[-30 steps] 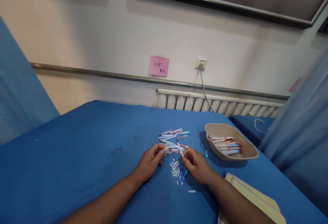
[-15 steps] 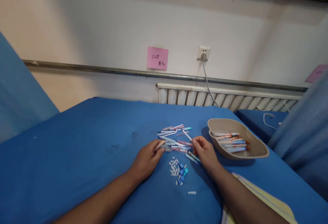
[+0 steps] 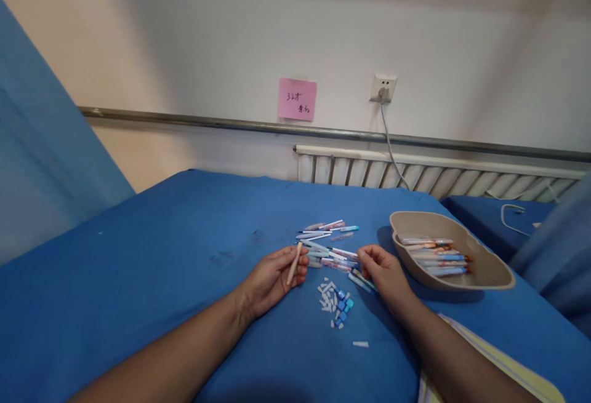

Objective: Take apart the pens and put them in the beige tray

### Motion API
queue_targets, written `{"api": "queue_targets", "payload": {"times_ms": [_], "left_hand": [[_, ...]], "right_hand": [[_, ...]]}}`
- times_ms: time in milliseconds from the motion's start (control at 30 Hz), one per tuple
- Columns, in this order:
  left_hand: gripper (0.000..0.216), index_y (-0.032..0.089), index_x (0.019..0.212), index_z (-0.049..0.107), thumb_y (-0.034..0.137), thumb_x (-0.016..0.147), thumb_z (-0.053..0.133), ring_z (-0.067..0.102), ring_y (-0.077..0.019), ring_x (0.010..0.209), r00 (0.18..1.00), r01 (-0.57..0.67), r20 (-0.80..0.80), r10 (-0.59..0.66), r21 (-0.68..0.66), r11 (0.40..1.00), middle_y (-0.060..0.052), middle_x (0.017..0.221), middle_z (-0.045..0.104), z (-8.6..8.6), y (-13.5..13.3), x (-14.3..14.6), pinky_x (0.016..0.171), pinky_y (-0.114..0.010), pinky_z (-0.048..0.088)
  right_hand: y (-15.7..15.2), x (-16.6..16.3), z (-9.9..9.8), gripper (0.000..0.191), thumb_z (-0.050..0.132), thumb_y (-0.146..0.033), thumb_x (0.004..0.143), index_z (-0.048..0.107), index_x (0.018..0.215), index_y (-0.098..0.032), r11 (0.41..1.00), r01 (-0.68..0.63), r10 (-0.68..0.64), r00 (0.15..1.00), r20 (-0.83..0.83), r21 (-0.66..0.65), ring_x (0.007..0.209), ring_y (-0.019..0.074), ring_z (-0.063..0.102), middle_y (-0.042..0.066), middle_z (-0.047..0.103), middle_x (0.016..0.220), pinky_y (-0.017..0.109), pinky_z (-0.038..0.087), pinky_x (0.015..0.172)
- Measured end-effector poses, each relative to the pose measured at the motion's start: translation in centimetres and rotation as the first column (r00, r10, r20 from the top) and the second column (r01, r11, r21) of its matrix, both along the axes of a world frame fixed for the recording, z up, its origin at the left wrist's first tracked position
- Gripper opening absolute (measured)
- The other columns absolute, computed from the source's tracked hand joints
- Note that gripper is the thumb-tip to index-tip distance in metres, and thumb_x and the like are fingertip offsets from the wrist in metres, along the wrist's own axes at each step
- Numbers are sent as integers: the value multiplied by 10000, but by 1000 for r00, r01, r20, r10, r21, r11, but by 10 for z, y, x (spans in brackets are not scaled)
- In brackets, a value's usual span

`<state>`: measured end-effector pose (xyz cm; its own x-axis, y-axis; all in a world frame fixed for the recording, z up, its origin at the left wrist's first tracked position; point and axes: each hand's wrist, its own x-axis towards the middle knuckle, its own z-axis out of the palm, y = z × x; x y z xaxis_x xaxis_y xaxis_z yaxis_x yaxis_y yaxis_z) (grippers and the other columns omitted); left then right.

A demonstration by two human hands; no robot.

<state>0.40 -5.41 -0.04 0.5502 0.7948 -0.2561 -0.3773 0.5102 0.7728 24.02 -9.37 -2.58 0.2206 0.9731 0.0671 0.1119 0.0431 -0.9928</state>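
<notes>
Head-worn view, facing forward and down, blue table [image 3: 184, 255] close, wall seemingly near

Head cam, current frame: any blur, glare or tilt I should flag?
Head view: no glare, soft light, faint shadows beside the tray and under the right hand with its pen. Frame tilted: wall rail drops to the right. Left hand and its beige barrel read sharp; the small caps are too soft to separate.

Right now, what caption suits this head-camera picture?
On a blue cloth, left hand holds a tan stick, right hand a blue pen, beside loose pens and a beige tray.
</notes>
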Motion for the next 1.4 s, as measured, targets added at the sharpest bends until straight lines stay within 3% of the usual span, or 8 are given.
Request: {"api": "queue_targets", "payload": {"times_ms": [267, 467, 600, 733, 867, 967, 1067, 1400], "left_hand": [[76, 140, 911, 581, 175, 845, 567, 635, -121, 717, 999, -31, -10, 31, -48, 998, -53, 849, 650, 0, -1, 1, 686, -240, 504], [209, 148, 830, 525, 314, 783, 643, 504, -58, 501, 975, -49, -200, 95, 222, 974, 5, 694, 585, -4, -4, 7, 455, -156, 380], [297, 154, 872, 524, 437, 799, 573, 459, -73, 473, 875, 9, -423, 234, 498, 867, 21, 638, 574, -12, -8, 13, 436, -170, 346], [268, 171, 899, 561, 424, 846, 492, 564, -151, 742, 753, 110, -521, 403, 703, 703, -24, 836, 630, -8, -10, 12, 672, -248, 442], [273, 204, 978, 598, 400, 870, 442, 541, -224, 925, 609, 292, -597, 523, 781, 551, -48, 953, 632, 3, -9, 6, 823, -327, 403], [261, 218, 956, 615, 380, 878, 426, 526, -239, 945, 548, 423, -641, 537, 766, 484, -55, 969, 629, 6, -7, 5, 851, -348, 377], [257, 220, 901, 618, 376, 882, 414, 530, -229, 897, 538, 469, -665, 518, 747, 472, -50, 910, 626, 5, -8, 6, 814, -330, 387], [261, 214, 879, 619, 397, 869, 433, 541, -206, 787, 538, 373, -623, 567, 780, 503, -26, 807, 620, 6, -12, 6, 724, -291, 397]], "right_hand": [[-5, -2, 5, 390, 612, -558, 676, 573, 690, -170, 999, -31, 30, 999, -42, -24, 424, 85, 363, -55, 461, 448, 206, 270, 435], [-3, 0, 7, 376, 670, -508, 649, 605, 757, -154, 1000, 6, -3, 990, -141, 22, 466, 97, 416, -39, 491, 498, 211, 314, 464], [1, 4, 4, 358, 642, -485, 689, 647, 804, -146, 993, 90, -83, 992, -92, 72, 513, 109, 438, -24, 514, 546, 225, 348, 502], [4, 5, -3, 388, 608, -504, 707, 684, 840, -148, 996, 59, -63, 996, 64, 73, 522, 130, 466, -4, 551, 557, 239, 360, 500], [2, 4, -5, 379, 574, -505, 739, 690, 836, -158, 996, -31, 22, 993, 113, 85, 538, 140, 499, 6, 575, 580, 236, 371, 501], [1, 3, -4, 379, 553, -513, 758, 674, 799, -156, 994, -48, 37, 993, 115, 95, 526, 134, 483, -6, 543, 543, 232, 359, 501], [1, 3, -3, 386, 539, -525, 766, 656, 777, -157, 995, -36, 27, 995, 94, 98, 519, 126, 465, -12, 522, 541, 229, 348, 500], [1, 4, -2, 424, 549, -562, 742, 661, 791, -156, 996, -22, 17, 998, 62, 87, 524, 132, 476, -9, 526, 558, 232, 356, 502]]}}
